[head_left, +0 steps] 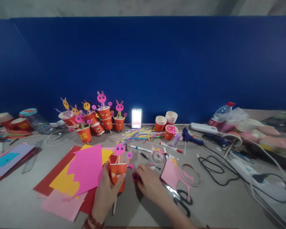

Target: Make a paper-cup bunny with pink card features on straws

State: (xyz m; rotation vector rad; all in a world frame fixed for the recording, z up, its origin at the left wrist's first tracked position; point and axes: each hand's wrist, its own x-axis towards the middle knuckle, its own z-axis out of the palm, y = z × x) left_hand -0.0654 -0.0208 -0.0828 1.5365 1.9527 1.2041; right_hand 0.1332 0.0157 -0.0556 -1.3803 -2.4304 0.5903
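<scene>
An orange paper cup (pixel 114 169), topped by a pink rabbit face (pixel 119 149), sits upright in the left hand (pixel 108 187), curled around it over the table (pixel 181 219). Beside it, the right hand's (pixel 146 180) bent fingers partly hide a pink piece (pixel 134 176); whether they grip it is unclear.

Toward the front edge of the matt grey table (pixel 133 213), the red cup (pixel 115 171) looks like smooth printed paper, and the pink sheet (pixel 87 170) nearer the left edge is flat, matt paper. Right of centre by the front edge, the scissors (pixel 172 190) pair shiny metal blades with dark plastic handles. Along the back edge's right half, the bottle (pixel 221 113) is clear, glossy plastic, the glue gun (pixel 192 137) dark blue plastic, and the blue panel (pixel 143 63) behind smooth and matt.
</scene>
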